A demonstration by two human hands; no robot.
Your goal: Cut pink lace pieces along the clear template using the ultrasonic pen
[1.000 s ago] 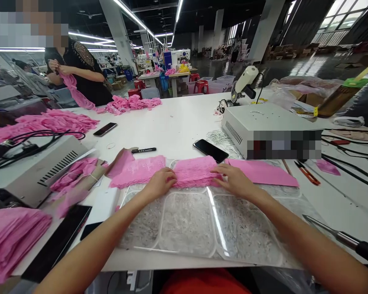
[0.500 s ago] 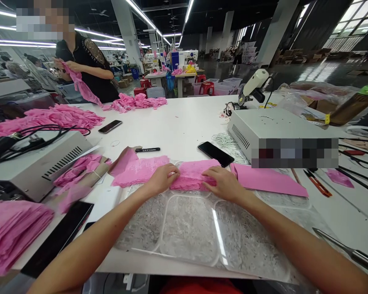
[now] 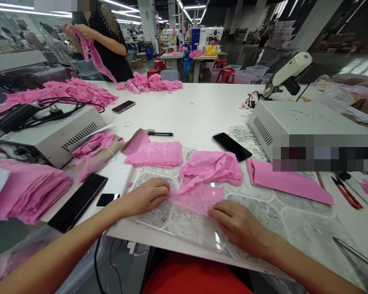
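Observation:
A thin pink lace piece is stretched low over the clear-covered mat, its upper part trailing onto a pink lace stack. My left hand pinches its left corner, fingers closed. At its lower right edge my right hand grips the lace with curled fingers. Another flat pink lace stack lies up and to the left. To the right rests a folded pink sheet.
Grey boxes stand at left and right. A black phone, marker, orange-handled cutters and pointed metal tool lie about. Across the table, a person holds pink fabric.
Both hands have come down toward the table's near edge, drawing a lace piece from the right-hand stack. The camera view has shifted, so the table's items appear further right.

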